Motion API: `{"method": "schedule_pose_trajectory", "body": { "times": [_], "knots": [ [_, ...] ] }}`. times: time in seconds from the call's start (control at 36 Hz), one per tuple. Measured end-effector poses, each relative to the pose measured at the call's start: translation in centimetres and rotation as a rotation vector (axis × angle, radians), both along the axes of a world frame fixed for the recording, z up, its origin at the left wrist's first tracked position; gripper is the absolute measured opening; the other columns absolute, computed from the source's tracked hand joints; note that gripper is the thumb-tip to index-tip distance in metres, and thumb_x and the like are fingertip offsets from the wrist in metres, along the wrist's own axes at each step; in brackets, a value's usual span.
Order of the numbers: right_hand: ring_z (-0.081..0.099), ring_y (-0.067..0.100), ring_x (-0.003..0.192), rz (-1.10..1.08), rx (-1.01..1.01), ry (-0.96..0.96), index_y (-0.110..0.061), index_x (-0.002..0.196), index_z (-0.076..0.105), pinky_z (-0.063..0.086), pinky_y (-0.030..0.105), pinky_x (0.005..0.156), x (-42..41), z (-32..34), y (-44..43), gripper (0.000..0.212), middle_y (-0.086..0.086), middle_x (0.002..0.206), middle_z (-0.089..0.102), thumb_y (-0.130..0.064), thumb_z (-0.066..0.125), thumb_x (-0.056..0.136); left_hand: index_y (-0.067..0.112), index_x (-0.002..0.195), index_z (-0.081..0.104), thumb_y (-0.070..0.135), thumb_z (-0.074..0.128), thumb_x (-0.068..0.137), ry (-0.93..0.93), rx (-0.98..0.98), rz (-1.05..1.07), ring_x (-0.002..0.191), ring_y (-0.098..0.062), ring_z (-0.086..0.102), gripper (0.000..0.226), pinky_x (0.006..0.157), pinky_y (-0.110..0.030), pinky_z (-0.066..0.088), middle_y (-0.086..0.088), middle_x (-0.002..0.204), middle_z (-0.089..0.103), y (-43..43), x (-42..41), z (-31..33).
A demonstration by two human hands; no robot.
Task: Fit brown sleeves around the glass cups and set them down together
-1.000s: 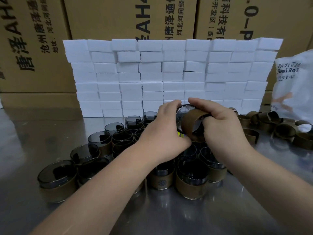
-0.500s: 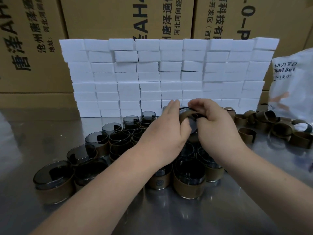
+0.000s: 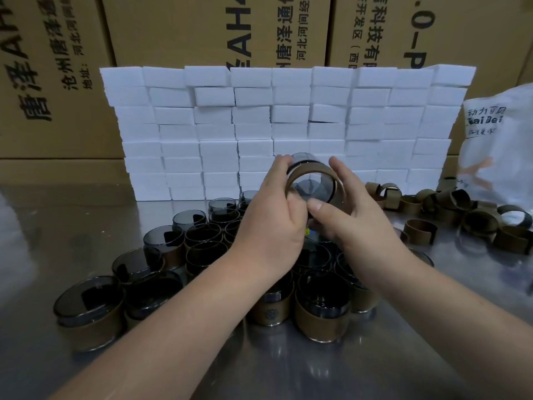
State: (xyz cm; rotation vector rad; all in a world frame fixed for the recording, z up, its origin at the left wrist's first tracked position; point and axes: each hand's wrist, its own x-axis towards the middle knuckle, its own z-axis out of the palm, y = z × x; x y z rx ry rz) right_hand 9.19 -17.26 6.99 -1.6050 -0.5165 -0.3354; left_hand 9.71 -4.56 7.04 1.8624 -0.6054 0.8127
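Brown sleeve [image 3: 310, 171] is sitting on the glass cup [image 3: 313, 189] we are gripping with left hand [image 3: 271, 235] and right hand [image 3: 356, 223], above finished cups [image 3: 323, 313]; loose sleeves [image 3: 419, 230] are waiting.

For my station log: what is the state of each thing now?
Held cup: lifted, tilted, sleeve around it.
Sleeve: around the held cup.
Left hand: grips the held cup.
Right hand: grips the held cup.
Cups on table: upright, grouped, near ones sleeved.
Loose sleeves: empty, lying at right.
White blocks: stacked in a wall.
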Motion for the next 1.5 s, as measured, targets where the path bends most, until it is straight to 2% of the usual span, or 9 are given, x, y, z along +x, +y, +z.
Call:
{"method": "schedule_pose_trajectory", "body": {
  "times": [0.08,0.19,0.33,0.44,0.58,0.78,0.92,1.14,1.5],
  "knots": [
    [0.058,-0.011,0.103,0.021,-0.039,-0.010,-0.031,0.147,0.022,0.047,0.006,0.080,0.1,0.1,-0.2,0.092,-0.018,0.126,0.059,-0.031,0.067,0.066,0.036,0.121,0.044,0.019,0.031,0.084,-0.010,-0.017,-0.007,0.089,0.033,0.040,0.042,0.075,0.008,0.026,0.043,0.087,0.048,0.1,0.1,-0.1],
    [0.062,-0.014,0.089,-0.010,-0.096,-0.056,-0.028,0.146,0.024,0.043,0.001,0.071,0.0,0.2,-0.5,0.090,-0.040,0.083,0.064,-0.023,0.068,0.068,0.012,0.130,0.046,0.016,0.033,0.084,-0.050,-0.009,0.009,0.085,0.032,0.042,0.048,0.072,0.009,0.027,0.045,0.082,0.049,0.2,0.2,-0.3],
    [0.060,-0.017,0.090,0.009,-0.048,-0.062,-0.020,0.148,0.021,0.044,0.001,0.070,0.0,0.1,-0.4,0.088,-0.039,0.092,0.063,-0.002,0.069,0.076,0.012,0.136,0.041,0.016,0.033,0.087,-0.081,-0.006,0.009,0.091,0.033,0.039,0.050,0.077,0.009,0.026,0.038,0.093,0.045,0.3,0.3,-0.5],
    [0.062,-0.016,0.084,0.008,-0.024,-0.087,-0.015,0.146,0.025,0.045,0.003,0.067,0.1,0.2,-0.5,0.088,-0.041,0.088,0.062,-0.003,0.069,0.071,0.039,0.124,0.042,0.011,0.034,0.089,-0.116,0.004,0.011,0.093,0.030,0.042,0.046,0.080,0.006,0.029,0.050,0.094,0.048,0.4,0.1,-0.3],
    [0.064,-0.011,0.085,0.007,-0.006,-0.078,-0.015,0.145,0.030,0.047,0.006,0.067,0.1,0.2,-0.7,0.080,-0.039,0.082,0.064,0.010,0.065,0.077,0.011,0.142,0.032,0.024,0.033,0.089,-0.055,0.017,0.027,0.117,0.005,0.040,0.055,0.098,-0.004,0.029,0.015,0.125,0.044,0.7,0.2,-0.6],
    [0.064,-0.011,0.079,-0.066,-0.015,-0.074,-0.018,0.142,0.039,0.048,0.008,0.064,0.2,0.4,-0.9,0.075,-0.029,0.081,0.069,0.009,0.062,0.076,0.009,0.142,0.035,0.023,0.034,0.087,-0.044,0.004,0.054,0.119,-0.021,0.053,0.056,0.099,-0.042,0.045,-0.007,0.132,0.053,0.9,-0.2,-0.3],
    [0.046,-0.002,0.045,-0.101,0.025,-0.041,-0.025,0.136,0.048,0.038,0.009,0.047,0.3,0.5,-0.9,0.070,-0.018,0.061,0.067,0.007,0.062,0.076,0.008,0.138,0.042,0.022,0.035,0.086,-0.079,0.032,0.109,0.108,-0.024,0.059,0.054,0.093,-0.038,0.047,-0.006,0.121,0.059,1.3,-0.1,-0.2],
    [0.043,0.010,0.065,-0.085,0.086,0.006,-0.025,0.129,0.055,0.039,0.018,0.054,0.3,0.8,-0.7,0.062,-0.007,0.064,0.064,0.006,0.064,0.076,0.005,0.130,0.051,0.023,0.039,0.090,-0.160,0.075,0.164,0.092,-0.029,0.067,0.046,0.083,-0.036,0.048,-0.012,0.110,0.067,1.7,0.2,0.1],
    [0.056,-0.002,0.048,-0.060,0.050,0.003,-0.029,0.121,0.058,0.046,0.012,0.051,-0.1,1.3,-0.9,0.056,-0.010,0.049,0.063,0.003,0.068,0.076,0.007,0.120,0.061,0.032,0.042,0.089,-0.233,0.011,0.200,0.077,-0.019,0.067,0.045,0.072,-0.031,0.053,0.006,0.093,0.065,2.0,0.4,0.4]
  ]
}}
